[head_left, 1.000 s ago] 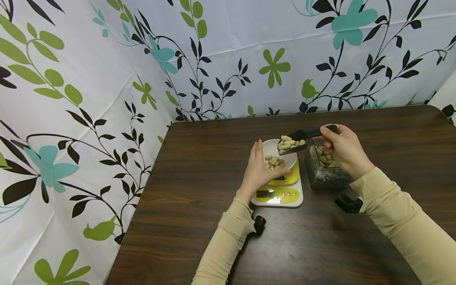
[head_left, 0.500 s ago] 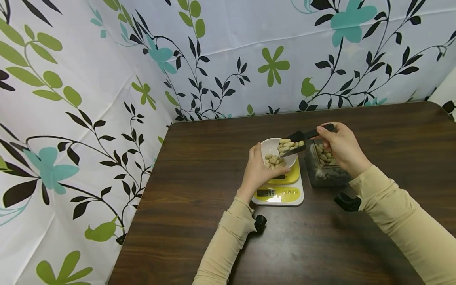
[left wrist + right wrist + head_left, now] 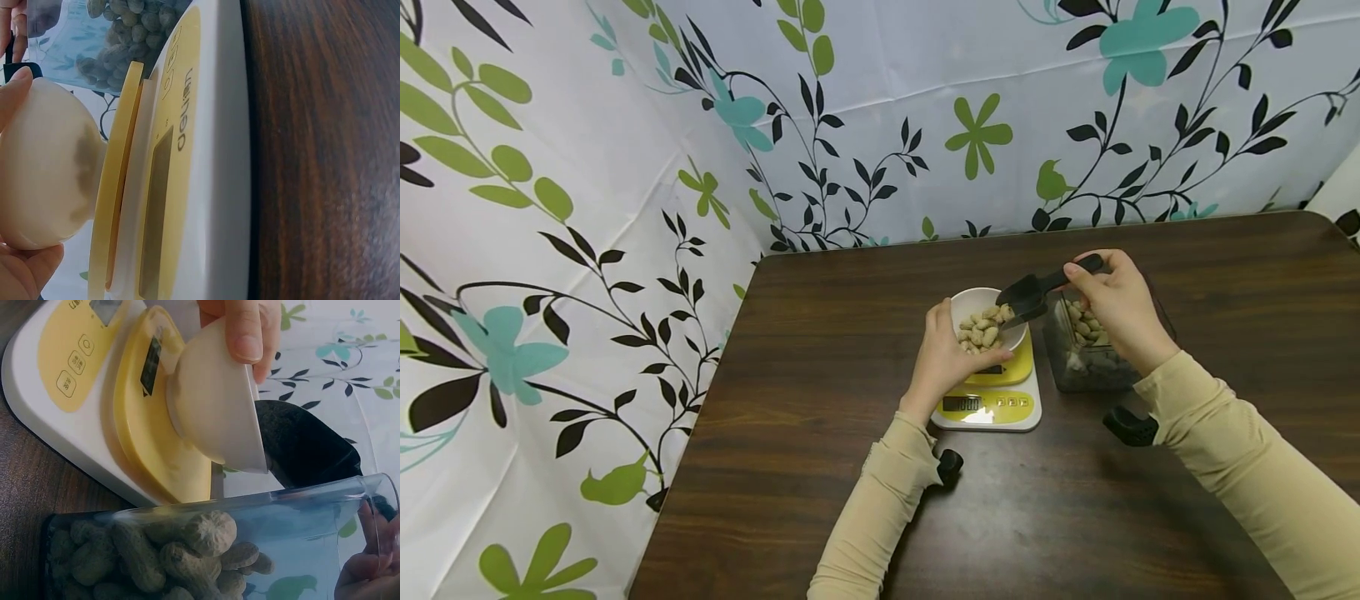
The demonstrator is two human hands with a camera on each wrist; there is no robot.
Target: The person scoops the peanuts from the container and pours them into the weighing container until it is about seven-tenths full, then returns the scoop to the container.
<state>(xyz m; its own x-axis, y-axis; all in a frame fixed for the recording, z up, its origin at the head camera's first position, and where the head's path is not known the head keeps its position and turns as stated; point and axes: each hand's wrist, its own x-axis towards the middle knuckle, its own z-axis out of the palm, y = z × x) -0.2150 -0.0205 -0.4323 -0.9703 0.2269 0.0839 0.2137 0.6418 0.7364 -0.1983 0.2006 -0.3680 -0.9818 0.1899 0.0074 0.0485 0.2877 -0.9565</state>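
Note:
My left hand holds a white bowl by its sides, thumb near the rim. Unshelled peanuts lie in the bowl, which sits on the yellow platform of a kitchen scale. In the right hand is the handle of a black scoop, its blade tipped down over the bowl's right side. The right wrist view shows the scoop's dark blade at the bowl's rim. Digits on the scale's display are too small to read surely.
Just right of the scale stands a clear plastic container with more peanuts inside, under my right forearm and hand. All of it rests on a dark wooden table. Behind hangs a patterned curtain.
The scoop, full of peanuts a second ago, has tipped over the bowl and its peanuts have slid in. The pile in the bowl has grown. My left hand has kept its place.

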